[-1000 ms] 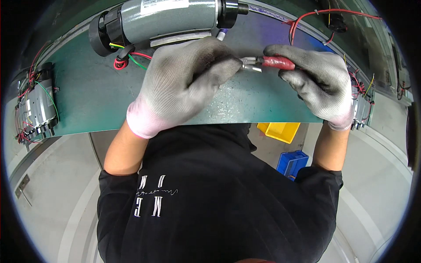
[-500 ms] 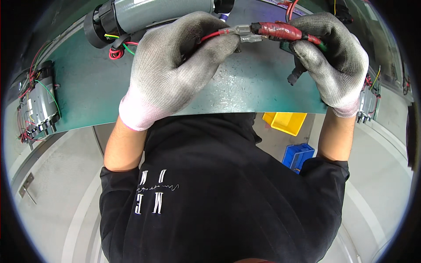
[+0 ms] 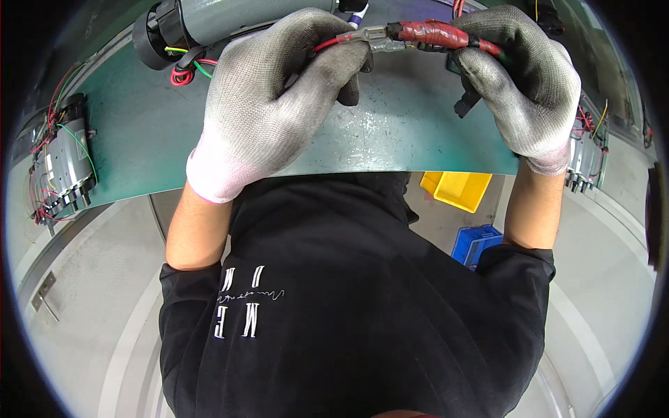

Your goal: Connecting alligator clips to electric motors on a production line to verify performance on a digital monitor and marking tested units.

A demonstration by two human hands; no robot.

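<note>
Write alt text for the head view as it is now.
Above a green tabletop, a person's gloved left hand holds clear connectors on red wire, facing a red-taped cable in the gloved right hand. A grey motor lies beyond the left hand.

Black shirt (image 3: 376,306): front bears large white block letters (image 3: 251,319) in two rows.
Script line (image 3: 268,297): thin, handwritten style, set between the rows; too fine to read.
Grey motor (image 3: 70,159), far left: pale label (image 3: 49,164); print too small to read.
</note>
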